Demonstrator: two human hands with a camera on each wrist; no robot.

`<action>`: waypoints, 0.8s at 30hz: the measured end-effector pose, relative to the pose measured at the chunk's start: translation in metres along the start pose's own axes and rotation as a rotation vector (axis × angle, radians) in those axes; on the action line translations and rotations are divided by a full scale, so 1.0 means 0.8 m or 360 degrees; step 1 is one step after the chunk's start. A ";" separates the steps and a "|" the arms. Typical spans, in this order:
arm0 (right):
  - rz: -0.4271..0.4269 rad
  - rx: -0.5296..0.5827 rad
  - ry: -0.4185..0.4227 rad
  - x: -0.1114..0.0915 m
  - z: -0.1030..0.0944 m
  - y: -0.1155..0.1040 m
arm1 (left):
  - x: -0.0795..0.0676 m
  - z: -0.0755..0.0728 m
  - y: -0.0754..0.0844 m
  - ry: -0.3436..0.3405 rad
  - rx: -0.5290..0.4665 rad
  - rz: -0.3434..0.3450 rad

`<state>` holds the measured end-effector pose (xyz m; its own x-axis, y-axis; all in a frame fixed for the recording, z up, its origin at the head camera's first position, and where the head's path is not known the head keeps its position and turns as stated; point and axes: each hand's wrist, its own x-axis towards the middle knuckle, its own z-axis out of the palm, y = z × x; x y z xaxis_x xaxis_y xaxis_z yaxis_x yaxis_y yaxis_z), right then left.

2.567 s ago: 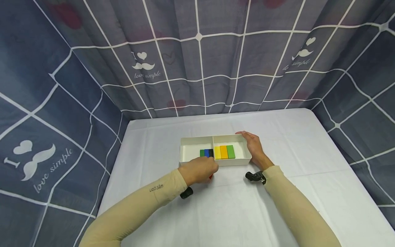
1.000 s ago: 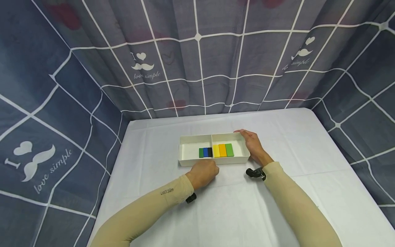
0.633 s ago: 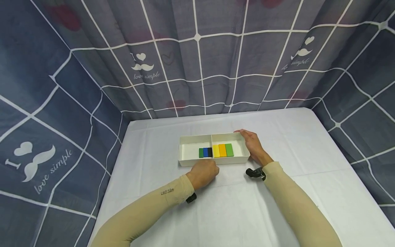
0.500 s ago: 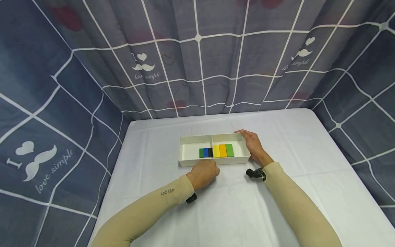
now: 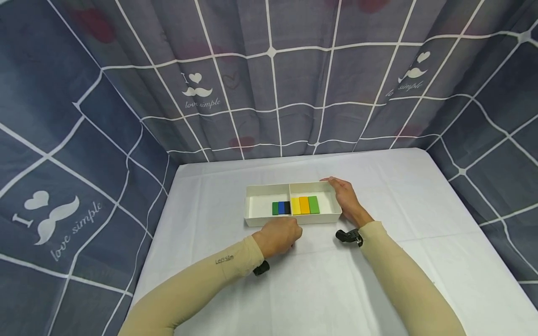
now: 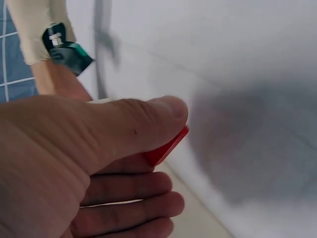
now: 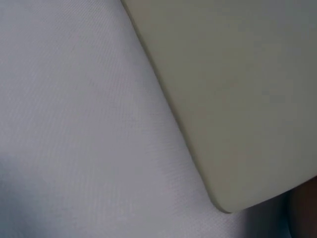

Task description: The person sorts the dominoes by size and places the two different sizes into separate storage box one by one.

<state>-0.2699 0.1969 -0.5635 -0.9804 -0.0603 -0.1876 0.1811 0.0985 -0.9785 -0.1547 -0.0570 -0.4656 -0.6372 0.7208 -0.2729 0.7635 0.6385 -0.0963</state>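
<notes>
My left hand (image 5: 277, 236) is just in front of the white box (image 5: 266, 221). In the left wrist view its thumb and index finger pinch a small red block (image 6: 166, 148), partly covered by the thumb; the other fingers lie loosely bent. My right hand (image 5: 347, 200) holds the box's right end, fingertips at the back corner; its thumb is hidden. The box's left compartment contains a dark green block (image 5: 275, 208), a blue block (image 5: 281, 208) and a black block (image 5: 287, 208). In the right compartment stand a yellow block (image 5: 296, 206), an orange block (image 5: 304, 205) and a light green block (image 5: 313, 205).
A white cloth (image 5: 336, 289) covers the table. Dark grid-patterned curtains (image 5: 235, 93) surround it at the back and both sides. Each wrist carries a black camera; the right one (image 5: 348, 236) sits beside the box's front right corner.
My left hand has drawn back from over the box's front wall to just before it, then turned slightly. The red block has gone from sight in the head view. My right hand stays at the box.
</notes>
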 end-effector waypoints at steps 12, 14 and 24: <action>0.0012 0.0007 -0.0014 0.000 0.001 0.000 | -0.023 -0.048 -0.027 0.0034 -0.0165 -0.0102; 0.0007 0.0014 -0.0007 0.000 0.002 0.001 | -0.027 -0.055 -0.035 0.0034 -0.0193 -0.0141; 0.0002 0.0017 0.0002 -0.002 0.002 0.002 | -0.042 -0.075 -0.077 0.0093 -0.0262 -0.0307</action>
<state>-0.2677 0.1955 -0.5651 -0.9803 -0.0590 -0.1886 0.1830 0.0882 -0.9791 -0.1864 -0.1044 -0.3933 -0.7780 0.5927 -0.2084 0.6030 0.7976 0.0174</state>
